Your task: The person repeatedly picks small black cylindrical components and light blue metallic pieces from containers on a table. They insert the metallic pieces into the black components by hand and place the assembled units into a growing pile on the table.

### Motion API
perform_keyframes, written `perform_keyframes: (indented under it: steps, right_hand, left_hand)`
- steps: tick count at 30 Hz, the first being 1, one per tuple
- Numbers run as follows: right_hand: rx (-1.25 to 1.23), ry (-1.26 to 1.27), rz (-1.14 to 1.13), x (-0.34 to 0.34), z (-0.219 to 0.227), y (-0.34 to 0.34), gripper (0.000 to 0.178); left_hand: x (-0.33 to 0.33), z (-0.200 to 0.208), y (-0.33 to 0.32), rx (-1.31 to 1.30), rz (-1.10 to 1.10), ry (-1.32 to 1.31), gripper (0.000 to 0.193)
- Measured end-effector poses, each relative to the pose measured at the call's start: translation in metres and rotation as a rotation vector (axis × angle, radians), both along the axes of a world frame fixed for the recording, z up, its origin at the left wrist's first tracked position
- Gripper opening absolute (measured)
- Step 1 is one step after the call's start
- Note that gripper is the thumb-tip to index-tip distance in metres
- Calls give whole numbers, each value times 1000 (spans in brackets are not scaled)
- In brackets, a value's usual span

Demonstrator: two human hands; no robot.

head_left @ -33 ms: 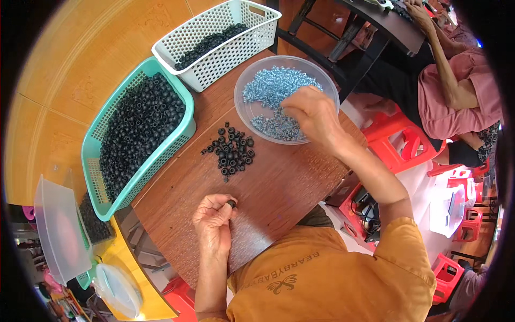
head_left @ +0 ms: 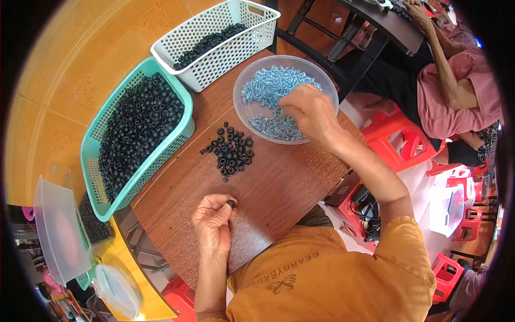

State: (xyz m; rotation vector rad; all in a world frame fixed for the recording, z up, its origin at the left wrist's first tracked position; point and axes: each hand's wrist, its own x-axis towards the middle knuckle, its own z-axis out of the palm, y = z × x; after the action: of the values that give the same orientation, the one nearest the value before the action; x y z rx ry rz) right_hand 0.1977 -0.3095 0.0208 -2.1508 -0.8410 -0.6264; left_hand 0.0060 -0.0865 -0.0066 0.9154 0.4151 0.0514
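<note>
My left hand [head_left: 213,217] is closed near the front of the wooden table [head_left: 279,182], pinching a small black round part [head_left: 231,204] between thumb and fingertips. Over a round clear bowl [head_left: 240,115], my right hand [head_left: 311,110] has its fingers drawn together, pointing down at the contents. Whatever those fingertips hold is hidden. Small shiny pale-blue pieces [head_left: 279,81] fill much of the bowl, with a thinner patch around my fingers. Between the bowl and my left hand lies a loose pile of black ring-like parts [head_left: 230,149] of mixed sizes.
A teal basket [head_left: 188,112] heaped with black parts stands at the left. Behind it is a white perforated basket [head_left: 214,67] with more black parts. Red stools [head_left: 397,142] and a seated person in a pink top [head_left: 456,96] are at the right.
My right hand has shifted very slightly left over the bowl. My left hand keeps the black part in the same place.
</note>
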Motion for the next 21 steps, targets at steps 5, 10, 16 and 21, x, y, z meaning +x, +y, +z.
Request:
perform_keyframes:
  steps: [5, 10, 16, 21]
  right_hand:
    - [-258, -91, 11, 24, -6, 8, 17]
    - [-473, -113, 96, 34, -3, 10, 10]
    - [-665, -155, 186, 39, -13, 24, 6]
    - [-489, -96, 128, 52, -4, 27, 6]
  left_hand:
    - [0, 0, -4, 73, 28, 25, 12]
    - [1, -2, -3, 34, 48, 27, 13]
    - [2, -2, -6, 123, 50, 42, 12]
    - [2, -4, -5, 85, 52, 18, 15]
